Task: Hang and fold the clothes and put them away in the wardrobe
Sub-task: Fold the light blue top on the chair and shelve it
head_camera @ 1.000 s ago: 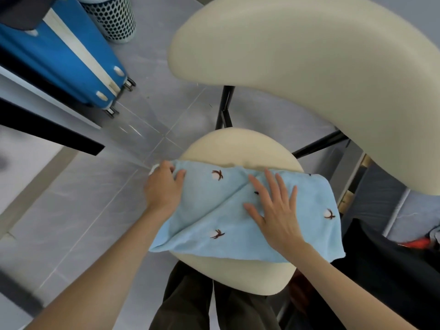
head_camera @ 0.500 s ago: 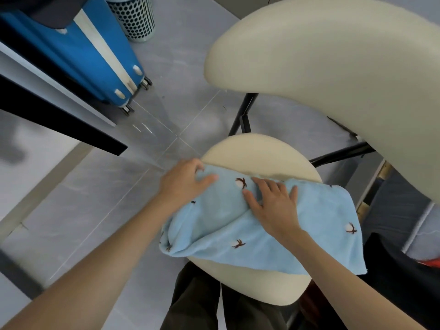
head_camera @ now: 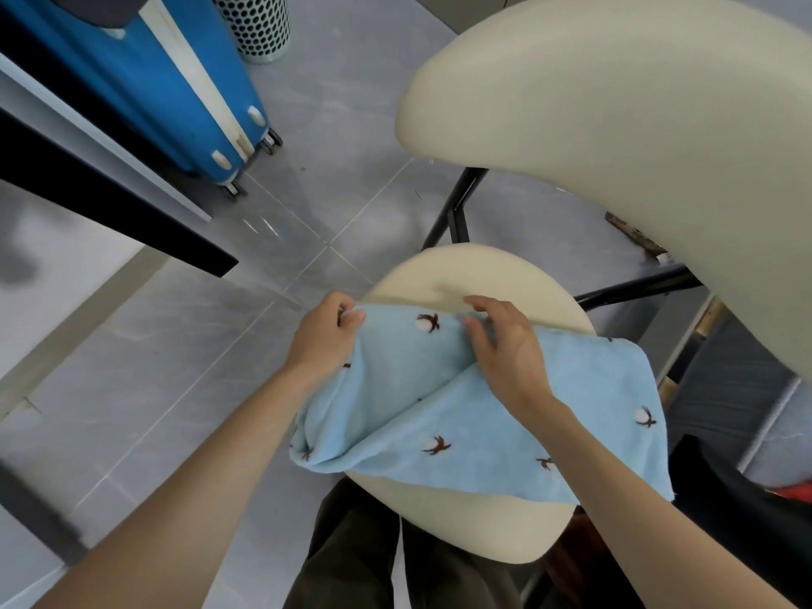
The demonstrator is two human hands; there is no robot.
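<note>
Light blue cloth [head_camera: 483,432] with small brown-and-white motifs, partly folded, on the cream chair seat [head_camera: 461,274]; near-right corner hanging past the seat's edge. Left hand [head_camera: 323,345] at the cloth's far left corner, thumb and fingers pinching it. Right hand [head_camera: 505,349] near, on the far edge mid-cloth, fingers curled, gripping the upper layer. Hands apart, one motif between them. Diagonal crease from right hand down to the near-left bulge. Curved backrest [head_camera: 615,125] above. Blue suitcase [head_camera: 175,81] and perforated bin [head_camera: 259,24] on grey tiled floor [head_camera: 154,367], well apart from the chair.
</note>
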